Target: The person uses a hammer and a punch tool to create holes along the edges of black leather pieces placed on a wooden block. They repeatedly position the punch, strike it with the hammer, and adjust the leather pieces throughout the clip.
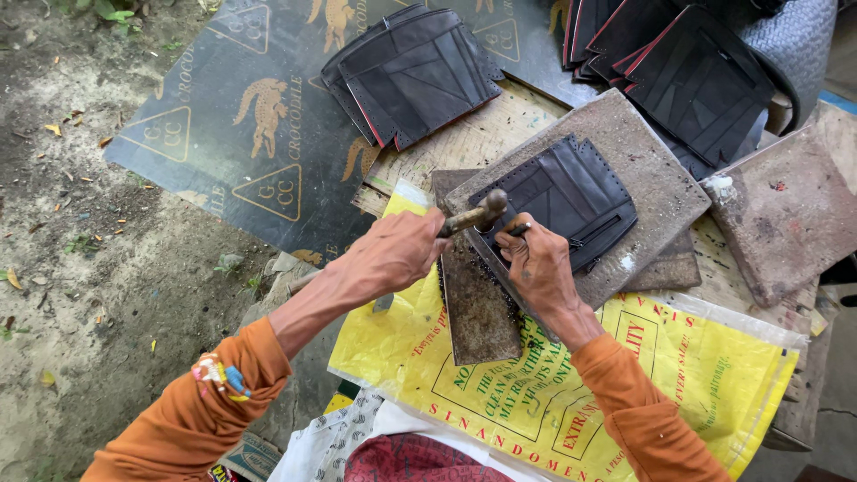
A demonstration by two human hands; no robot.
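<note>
The left hand grips a hammer. The right hand pinches a small punch against the black leather piece. That piece lies on a grey board.

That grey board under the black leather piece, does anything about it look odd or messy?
Black specks litter the grey board edge beside the right hand, like punched-out bits. The board sits askew on a second slab. Otherwise nothing stands out.
</note>
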